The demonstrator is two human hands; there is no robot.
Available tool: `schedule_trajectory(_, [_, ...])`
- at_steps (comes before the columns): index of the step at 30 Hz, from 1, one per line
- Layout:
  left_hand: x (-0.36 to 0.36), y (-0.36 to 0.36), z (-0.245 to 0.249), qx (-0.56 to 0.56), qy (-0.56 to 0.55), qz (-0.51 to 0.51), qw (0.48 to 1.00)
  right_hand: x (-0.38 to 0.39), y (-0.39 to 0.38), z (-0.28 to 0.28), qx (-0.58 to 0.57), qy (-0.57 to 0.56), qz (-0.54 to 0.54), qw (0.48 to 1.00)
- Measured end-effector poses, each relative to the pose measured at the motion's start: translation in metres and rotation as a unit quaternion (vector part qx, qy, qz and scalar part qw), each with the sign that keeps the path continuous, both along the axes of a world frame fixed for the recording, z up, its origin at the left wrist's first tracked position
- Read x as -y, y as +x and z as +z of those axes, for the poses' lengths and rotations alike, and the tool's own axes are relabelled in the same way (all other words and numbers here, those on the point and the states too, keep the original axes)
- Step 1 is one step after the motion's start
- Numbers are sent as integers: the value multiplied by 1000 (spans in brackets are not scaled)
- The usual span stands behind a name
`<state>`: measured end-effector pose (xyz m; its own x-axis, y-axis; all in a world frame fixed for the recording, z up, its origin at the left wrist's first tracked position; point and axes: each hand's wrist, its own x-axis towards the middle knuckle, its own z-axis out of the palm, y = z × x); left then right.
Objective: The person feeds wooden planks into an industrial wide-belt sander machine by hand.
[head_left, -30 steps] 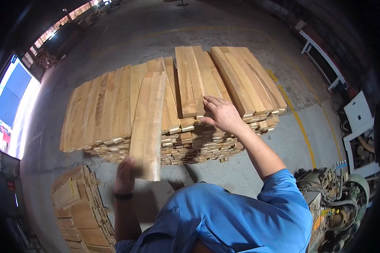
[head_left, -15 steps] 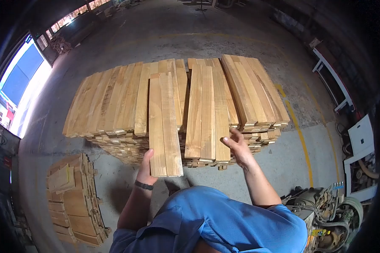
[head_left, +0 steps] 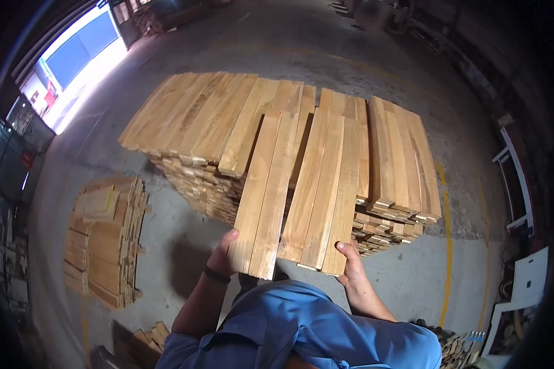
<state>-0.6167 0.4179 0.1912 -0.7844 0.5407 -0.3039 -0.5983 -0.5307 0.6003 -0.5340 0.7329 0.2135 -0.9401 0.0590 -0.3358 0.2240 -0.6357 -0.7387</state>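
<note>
Several long wooden boards [head_left: 317, 184] lie side by side at the near edge of the stack, their near ends overhanging toward my body. My left hand [head_left: 222, 255] is closed on the near left corner of the outermost board, its thumb along the side and its other fingers hidden beneath. At the opposite side, my right hand [head_left: 352, 264] grips the near right corner, thumb on top. A narrow gap runs between the left pair of boards [head_left: 266, 190] and those on the right. A dark band circles my left wrist.
Behind the boards stands a broad stack of lumber [head_left: 191, 117], layered high. A lower pile of planks [head_left: 108, 246] is on the floor to the left, with more wood pieces [head_left: 148, 344] at lower left. White-framed equipment [head_left: 523, 283] stands at right, near a yellow floor line [head_left: 447, 264].
My right hand has closed on the right-hand boards, which were previously beside its open fingers. The boards have come nearer my body and closer together. The view has turned.
</note>
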Motion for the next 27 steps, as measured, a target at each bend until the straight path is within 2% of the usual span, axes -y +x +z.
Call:
schedule_trajectory(6, [-1,11,30,13,-20,6,1000,6,5,7,38,31,-55,997])
schedule_trajectory(9, [3,27,44,85,0,9,996,16,20,36,80,59,-55,994])
schedule_trajectory(12, [19,42,41,41,34,-12,999,23,30,35,99,74,-51,991])
schedule_trajectory(16, [52,62,49,-49,56,-25,997,59,38,51,70,115,-32,990])
schedule_trajectory(17, [63,70,55,-56,38,-8,998,71,41,60,73,133,-25,988])
schedule_trajectory(20, [100,100,64,-111,96,24,989,109,45,66,29,137,-6,990])
schedule_trajectory(22, [127,123,69,-142,114,62,981,135,50,76,15,153,46,987])
schedule_trajectory(23, [140,135,68,-154,107,87,978,154,52,83,6,162,61,985])
schedule_trajectory(24, [118,135,71,-157,87,111,978,139,43,89,7,159,78,984])
schedule_trajectory(25, [118,142,79,-146,64,143,977,155,46,112,34,172,90,980])
schedule_trajectory(26, [123,151,86,-141,28,168,975,145,33,93,10,157,130,979])
schedule_trajectory(27, [121,154,94,-133,-10,190,973,147,28,99,25,154,142,978])
